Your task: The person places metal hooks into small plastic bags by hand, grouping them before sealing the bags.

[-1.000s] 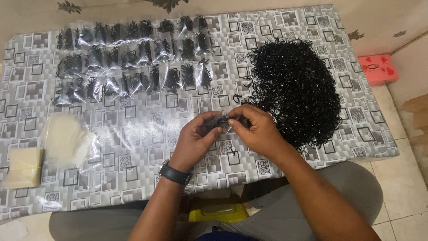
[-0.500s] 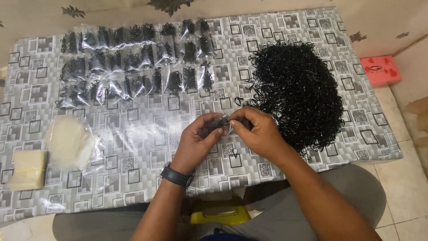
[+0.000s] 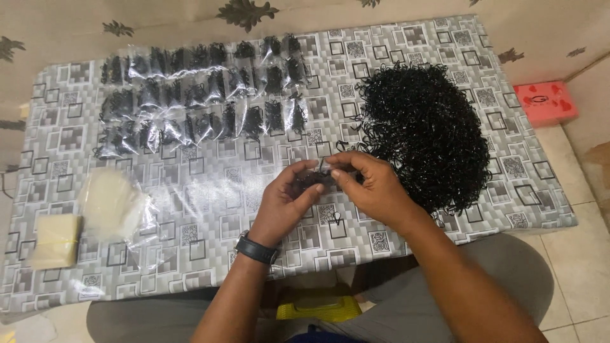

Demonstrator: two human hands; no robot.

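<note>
My left hand and my right hand meet over the middle of the table, both pinching a small clear bag of black elastic bands. A black watch sits on my left wrist. Just right of my hands lies a big heap of loose black bands. At the far left, several filled clear bags of black bands lie in rows. One loose black band rests on the cloth below my hands.
The table carries a grey patterned cloth. A stack of empty clear bags and a pale yellow block of bags lie near the left front. A red box sits on the floor at right. A yellow object lies under the table.
Both hands stay together on the small bag, with only slight finger movement. The camera view shifted a little.
</note>
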